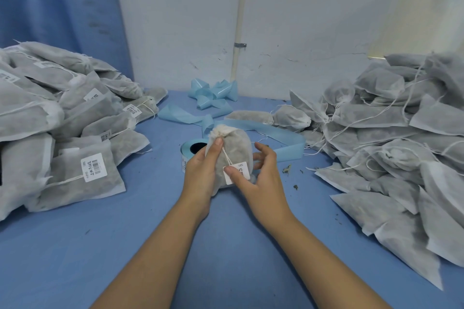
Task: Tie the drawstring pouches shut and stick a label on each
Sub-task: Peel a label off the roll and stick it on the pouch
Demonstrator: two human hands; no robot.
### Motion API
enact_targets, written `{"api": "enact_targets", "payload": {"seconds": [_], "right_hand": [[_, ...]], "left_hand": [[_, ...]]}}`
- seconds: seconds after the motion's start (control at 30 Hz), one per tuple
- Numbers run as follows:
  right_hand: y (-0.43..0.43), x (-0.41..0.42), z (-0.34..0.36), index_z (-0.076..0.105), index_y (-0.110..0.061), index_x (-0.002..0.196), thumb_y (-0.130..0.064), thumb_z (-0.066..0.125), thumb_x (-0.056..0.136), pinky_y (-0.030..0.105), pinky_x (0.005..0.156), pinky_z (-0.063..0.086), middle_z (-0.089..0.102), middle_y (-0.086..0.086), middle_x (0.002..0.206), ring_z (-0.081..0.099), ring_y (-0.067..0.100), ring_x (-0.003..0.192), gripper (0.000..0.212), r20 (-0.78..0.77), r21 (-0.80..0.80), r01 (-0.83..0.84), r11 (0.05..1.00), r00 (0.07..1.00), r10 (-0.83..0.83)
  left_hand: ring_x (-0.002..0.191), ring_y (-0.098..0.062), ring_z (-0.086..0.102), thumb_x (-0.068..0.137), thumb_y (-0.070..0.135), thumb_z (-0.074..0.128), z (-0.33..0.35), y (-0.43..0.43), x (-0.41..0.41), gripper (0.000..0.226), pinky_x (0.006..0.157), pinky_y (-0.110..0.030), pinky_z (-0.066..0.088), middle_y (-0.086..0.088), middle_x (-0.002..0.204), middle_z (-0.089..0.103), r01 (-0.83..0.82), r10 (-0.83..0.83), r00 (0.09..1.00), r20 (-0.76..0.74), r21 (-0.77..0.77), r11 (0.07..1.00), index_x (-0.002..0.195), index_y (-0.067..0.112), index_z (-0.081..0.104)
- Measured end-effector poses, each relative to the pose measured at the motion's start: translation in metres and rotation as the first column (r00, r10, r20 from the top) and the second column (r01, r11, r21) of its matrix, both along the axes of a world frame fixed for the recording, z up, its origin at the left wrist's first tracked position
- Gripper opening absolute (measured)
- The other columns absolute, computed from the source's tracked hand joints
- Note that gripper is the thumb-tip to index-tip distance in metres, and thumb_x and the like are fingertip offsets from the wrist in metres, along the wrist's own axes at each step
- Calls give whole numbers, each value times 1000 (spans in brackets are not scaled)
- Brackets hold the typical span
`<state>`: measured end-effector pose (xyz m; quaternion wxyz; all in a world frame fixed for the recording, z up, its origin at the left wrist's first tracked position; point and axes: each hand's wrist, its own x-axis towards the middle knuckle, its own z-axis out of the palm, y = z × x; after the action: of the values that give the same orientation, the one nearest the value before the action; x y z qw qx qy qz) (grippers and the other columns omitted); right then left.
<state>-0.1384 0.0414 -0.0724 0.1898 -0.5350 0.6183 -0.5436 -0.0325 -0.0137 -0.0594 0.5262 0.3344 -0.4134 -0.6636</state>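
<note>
Tied pouch [233, 143]: labelling step.
Left hand [200, 170] grips pouch; right hand [261, 175], fingers spread, thumbs label [239, 173] over drawstring [227, 158]. Next, likely: firm rub-down, then labelled pile [62, 178].

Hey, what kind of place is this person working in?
Likely a packing workstation: labelled pouches heaped on the left, unlabelled pouches on the right, a label roll on the blue table between.

On the table [155, 221], from the central pouch [229, 155]: labelled pile [62, 128] at nine o'clock, unlabelled pile [391, 145] at three, label roll [193, 149] just behind, backing strips [213, 94] at twelve.
</note>
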Motion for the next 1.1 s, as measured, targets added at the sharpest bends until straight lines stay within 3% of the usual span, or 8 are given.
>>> {"api": "enact_targets", "payload": {"seconds": [0.1,0.17,0.37,0.47,0.63,0.9,1.0,1.1], "right_hand": [[0,-4,3,59,-23,101,-38,74,80,5,61,41,67,-19,83,60,-9,73,29,148,24,-65,998,987,61],[-1,-7,3,62,-21,90,-35,74,82,6,57,40,65,-22,73,58,-9,64,20,245,0,-63,998,968,61],[-1,-13,7,63,-12,93,-27,74,81,12,58,46,68,-10,76,63,0,67,22,485,-69,26,997,874,11],[-1,-15,9,65,-11,95,-31,73,81,14,59,47,70,-5,80,65,4,70,26,562,-74,28,997,827,19],[0,-16,10,65,-13,82,-30,66,86,25,68,50,68,2,78,62,12,73,18,616,-86,-5,996,786,58],[-1,-18,9,69,-16,77,-30,71,82,36,79,50,70,8,82,63,19,79,15,644,-99,37,994,764,36],[-1,-19,10,69,-17,77,-30,71,82,35,77,48,68,6,80,61,18,78,14,656,-111,55,992,754,32],[-1,-19,12,66,-17,77,-32,69,83,26,70,47,67,1,79,60,13,73,16,690,-115,34,993,722,55]], "left_hand": [[95,-28,69,63,57,78,1,4,-1,44,92,-46,51,-9,99,73,86,-85,996,24,-32,996,91,24,73],[93,-27,69,58,51,80,0,7,-5,43,92,-46,52,-8,99,73,154,-151,988,41,-71,986,91,25,72],[102,-24,68,66,29,85,-3,9,-6,52,85,-31,55,-9,108,72,330,-331,944,7,-99,939,110,10,66],[98,-16,69,65,27,76,-5,7,-4,42,76,-20,55,-5,103,73,358,-357,934,27,-75,931,104,12,68],[91,-13,71,70,20,72,-4,4,0,35,69,-19,55,-5,99,74,363,-363,931,-46,-6,932,102,8,68],[89,-15,71,75,21,71,-5,3,-2,26,68,-21,56,-6,97,74,367,-367,930,-17,-25,930,99,10,70],[65,-19,70,84,29,66,-1,9,-6,24,54,-21,53,-9,79,73,333,-319,934,161,-71,940,97,9,67],[37,-15,50,86,35,64,6,13,-7,29,36,-19,37,-6,52,59,274,-235,919,315,-83,958,88,6,61]]}}
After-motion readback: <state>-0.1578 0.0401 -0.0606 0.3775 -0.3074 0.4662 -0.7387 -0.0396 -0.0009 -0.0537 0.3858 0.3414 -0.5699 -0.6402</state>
